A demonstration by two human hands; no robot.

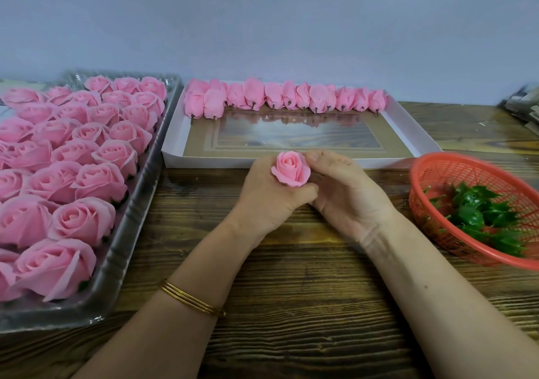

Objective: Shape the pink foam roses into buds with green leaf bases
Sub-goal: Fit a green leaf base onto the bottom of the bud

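Observation:
A pink foam rose [291, 168] is held above the wooden table, its open face turned up toward me. My left hand [269, 196] grips it from below and the left, fingers curled under its base. My right hand [345, 187] holds it from the right, thumb tip on the outer petals. The rose's base is hidden by both hands. Several open pink roses [84, 157] fill a clear plastic tray [116, 265] at the left. Several closed pink buds [280, 95] lie in a row at the back of a white box lid [425, 139]. Green leaf bases [481, 212] lie in a red mesh basket [431, 171] at the right.
The wooden table [291, 305] stretches in front of the hands. A pale wall rises behind the trays. Some grey clutter [522, 107] sits at the far right edge. A gold bangle [192, 298] is on my left wrist.

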